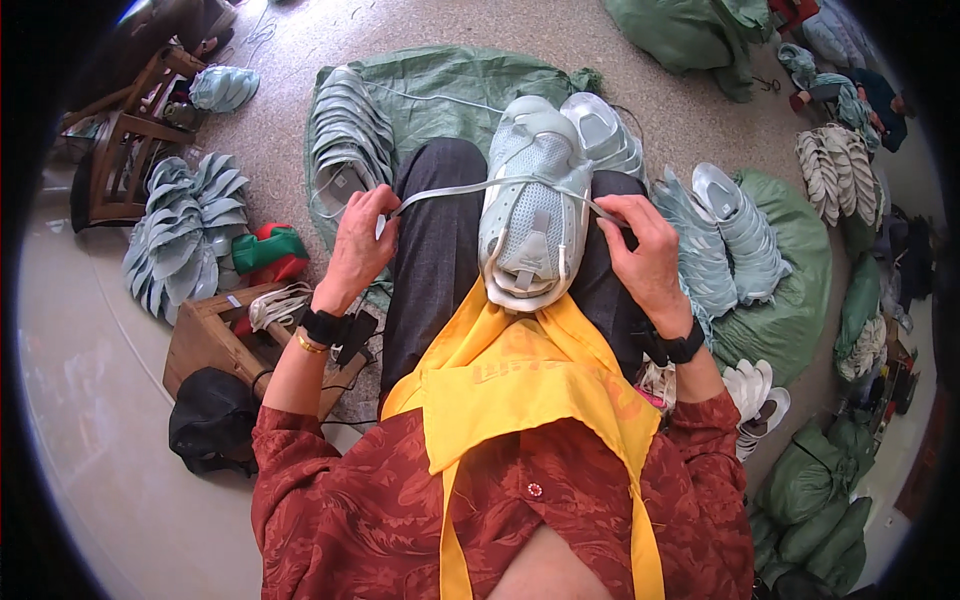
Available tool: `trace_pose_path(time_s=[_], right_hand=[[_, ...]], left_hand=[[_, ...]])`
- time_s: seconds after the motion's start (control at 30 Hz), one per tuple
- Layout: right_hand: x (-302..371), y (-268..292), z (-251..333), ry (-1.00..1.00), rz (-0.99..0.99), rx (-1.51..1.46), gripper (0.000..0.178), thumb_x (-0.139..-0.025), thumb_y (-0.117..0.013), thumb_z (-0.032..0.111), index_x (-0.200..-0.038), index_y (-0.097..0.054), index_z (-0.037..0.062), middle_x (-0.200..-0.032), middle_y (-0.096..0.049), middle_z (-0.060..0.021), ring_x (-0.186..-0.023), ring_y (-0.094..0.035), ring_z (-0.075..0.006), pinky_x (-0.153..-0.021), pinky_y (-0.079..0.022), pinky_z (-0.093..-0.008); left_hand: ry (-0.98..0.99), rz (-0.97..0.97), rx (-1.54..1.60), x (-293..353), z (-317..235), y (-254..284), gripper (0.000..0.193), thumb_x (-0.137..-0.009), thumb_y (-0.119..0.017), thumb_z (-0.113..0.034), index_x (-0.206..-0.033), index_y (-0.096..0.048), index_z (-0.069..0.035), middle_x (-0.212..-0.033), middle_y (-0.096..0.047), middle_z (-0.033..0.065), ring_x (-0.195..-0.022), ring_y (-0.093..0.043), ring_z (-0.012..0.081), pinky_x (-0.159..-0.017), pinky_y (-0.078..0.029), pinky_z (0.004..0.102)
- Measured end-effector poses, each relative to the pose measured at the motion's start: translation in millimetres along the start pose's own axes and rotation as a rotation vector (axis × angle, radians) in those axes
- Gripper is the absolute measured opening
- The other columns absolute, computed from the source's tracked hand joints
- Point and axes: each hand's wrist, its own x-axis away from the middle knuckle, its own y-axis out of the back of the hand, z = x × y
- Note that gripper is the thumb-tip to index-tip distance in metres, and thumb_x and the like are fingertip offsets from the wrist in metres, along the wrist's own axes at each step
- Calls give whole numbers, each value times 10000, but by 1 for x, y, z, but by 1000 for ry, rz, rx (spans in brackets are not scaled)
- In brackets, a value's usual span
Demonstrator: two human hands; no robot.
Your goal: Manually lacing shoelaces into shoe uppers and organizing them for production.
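A pale grey-blue mesh sneaker upper rests between my knees, above the yellow apron. A flat light lace crosses over it and runs out to both sides. My left hand pinches the lace left of the upper, above my left thigh. To the right, my right hand pinches the lace above my right thigh. The lace looks stretched nearly straight on the left; on the right a short end shows at the fingers. Neither hand touches the upper itself.
A green woven sheet lies ahead, bearing stacked shoe uppers. More stacks stand at left, near a wooden stool and a black bag. At right, uppers rest on a green sack.
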Motion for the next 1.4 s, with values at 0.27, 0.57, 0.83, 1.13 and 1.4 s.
trace_pose_path(time_s=[0.27, 0.57, 0.83, 1.13, 1.4], right_hand=[[-7, 5, 10, -34, 29, -74, 209, -859, -719, -14, -1060, -681, 32, -950, -690, -96, -759, -697, -219, -630, -553, -288], [-6, 10, 1, -33, -9, -27, 113, -879, -708, 2, -988, -697, 32, -867, -684, -94, -707, -667, -224, -597, -520, -301], [-5, 15, -9, 14, -5, 80, 110, -852, -729, 29, -960, -707, 37, -867, -688, -99, -802, -655, -291, -729, -518, -373], [8, 38, -22, -58, -39, 170, 86, -831, -747, 46, -914, -728, 55, -855, -703, -87, -830, -645, -285, -756, -510, -386], [44, 76, -55, -184, -49, 213, 96, -841, -737, 44, -937, -740, 46, -892, -728, -87, -842, -660, -262, -762, -514, -361]], left_hand=[[61, -64, 40, -3, 3, -8, 159, -857, -592, 68, -995, -551, -1, -926, -554, 156, -884, -586, 354, -773, -478, 420], [139, -140, 158, -12, 5, 17, 83, -921, -549, 66, -986, -559, 15, -812, -665, 139, -734, -693, 253, -669, -521, 336], [90, -9, 2, -18, 6, 31, 92, -911, -573, 89, -958, -550, 14, -806, -632, 108, -700, -630, 207, -675, -505, 325], [-10, -15, -366, -33, 35, 92, 81, -886, -592, 34, -917, -522, 6, -838, -613, 209, -781, -626, 413, -683, -490, 459], [119, -142, -584, -26, 106, 157, 39, -943, -580, -11, -948, -544, 2, -830, -625, 234, -804, -627, 447, -689, -479, 491]])
